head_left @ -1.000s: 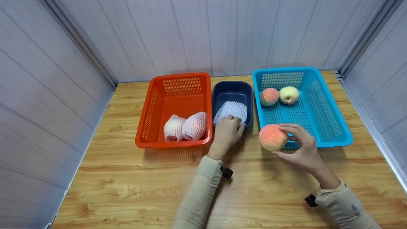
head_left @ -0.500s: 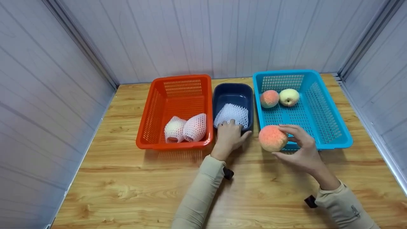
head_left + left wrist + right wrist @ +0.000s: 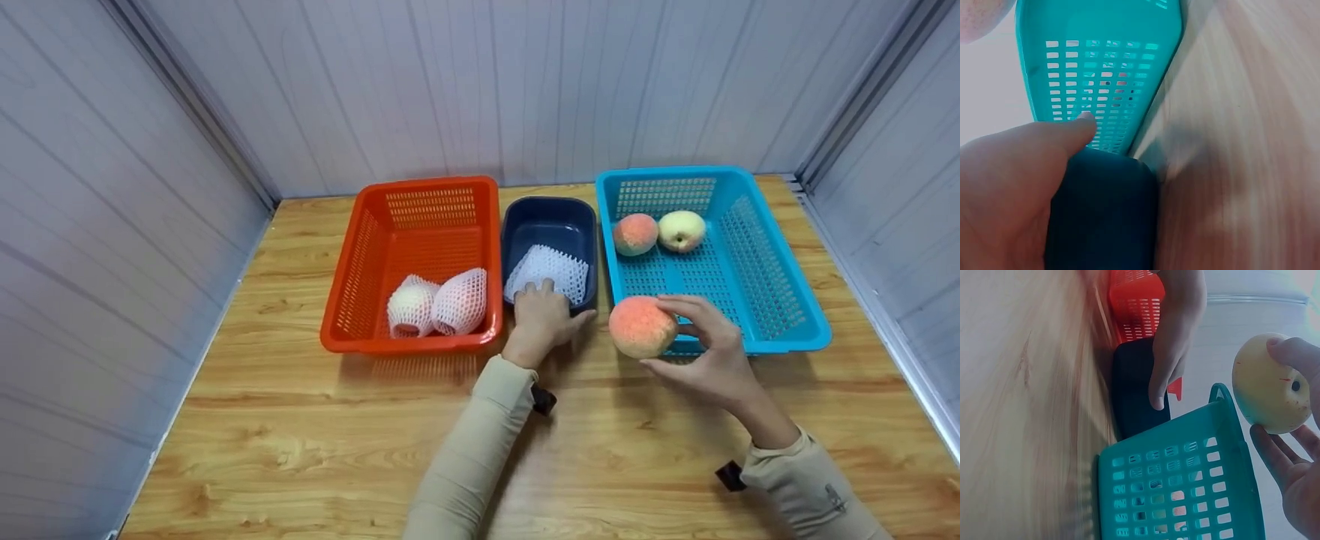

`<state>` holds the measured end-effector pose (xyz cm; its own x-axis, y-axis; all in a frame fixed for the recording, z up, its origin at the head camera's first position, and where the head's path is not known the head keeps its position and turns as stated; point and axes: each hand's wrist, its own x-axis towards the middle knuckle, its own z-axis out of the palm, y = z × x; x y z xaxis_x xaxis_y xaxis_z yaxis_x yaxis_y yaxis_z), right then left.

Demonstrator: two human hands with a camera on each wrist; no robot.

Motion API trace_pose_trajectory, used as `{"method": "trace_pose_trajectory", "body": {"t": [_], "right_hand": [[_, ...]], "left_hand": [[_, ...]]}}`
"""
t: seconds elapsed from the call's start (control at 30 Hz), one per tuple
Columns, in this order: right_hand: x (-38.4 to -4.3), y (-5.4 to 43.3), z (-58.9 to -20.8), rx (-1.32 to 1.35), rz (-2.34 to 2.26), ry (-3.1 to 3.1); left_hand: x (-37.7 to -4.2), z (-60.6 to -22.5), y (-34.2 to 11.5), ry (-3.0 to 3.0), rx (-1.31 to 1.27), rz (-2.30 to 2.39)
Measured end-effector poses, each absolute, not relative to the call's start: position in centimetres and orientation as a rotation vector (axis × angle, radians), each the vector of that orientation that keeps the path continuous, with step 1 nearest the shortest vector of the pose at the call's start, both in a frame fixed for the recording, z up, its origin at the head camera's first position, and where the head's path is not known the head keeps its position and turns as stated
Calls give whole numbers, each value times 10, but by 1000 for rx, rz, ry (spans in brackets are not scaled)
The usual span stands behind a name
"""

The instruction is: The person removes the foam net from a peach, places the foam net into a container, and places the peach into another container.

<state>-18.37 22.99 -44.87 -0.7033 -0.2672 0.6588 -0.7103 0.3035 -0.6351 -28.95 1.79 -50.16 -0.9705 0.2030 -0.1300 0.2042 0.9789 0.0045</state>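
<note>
My right hand (image 3: 712,352) holds a pink and pale yellow peach (image 3: 643,327) between thumb and fingers, over the near edge of the blue basket (image 3: 814,315). The right wrist view shows this peach's (image 3: 1269,382) pale side with a dark dimple. My left hand (image 3: 541,315) lies over the near rim of a small navy bin (image 3: 551,211). Its fingers reach in onto the white foam net sleeves (image 3: 551,268), and its thumb sticks out to the right, outside the bin. In the left wrist view the thumb (image 3: 1081,132) shows in front of the basket wall, the other fingers hidden.
An orange basket (image 3: 420,345) at the left holds two fruits in foam nets (image 3: 459,301). Inside the blue basket lie a pinkish peach (image 3: 635,234) and a pale one (image 3: 681,230). All three containers stand side by side on a wooden table (image 3: 330,435), near the back wall.
My left hand has drawn slightly back toward the near rim, its thumb spreading out to the right. The foam sleeves have shifted a little. The right hand keeps its hold on the peach.
</note>
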Motion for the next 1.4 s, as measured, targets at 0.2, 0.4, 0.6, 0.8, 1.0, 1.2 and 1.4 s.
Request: {"method": "trace_pose_trajectory", "body": {"t": [0.2, 0.4, 0.6, 0.8, 1.0, 1.2, 1.4], "right_hand": [[-183, 228, -449, 885, 1401, -2132], [-184, 231, -447, 887, 1400, -2133], [-189, 233, -439, 922, 1390, -2152], [-193, 236, -423, 939, 1358, -2140], [-195, 242, -398, 888, 1278, -2198], [-207, 249, -373, 821, 1252, -2297], [-224, 254, -356, 768, 1269, -2400]], "left_hand": [[-291, -500, 19, 2967, 260, -27], [-291, -497, 18, 3001, 320, 11], [-291, -492, 11, 3013, 449, 124], [-289, -495, 1, 3059, 574, 295], [-283, -499, -3, 3090, 737, 502], [-275, -493, -1, 3099, 1019, 756], [-262, -480, 6, 2942, 1304, 872]]}}
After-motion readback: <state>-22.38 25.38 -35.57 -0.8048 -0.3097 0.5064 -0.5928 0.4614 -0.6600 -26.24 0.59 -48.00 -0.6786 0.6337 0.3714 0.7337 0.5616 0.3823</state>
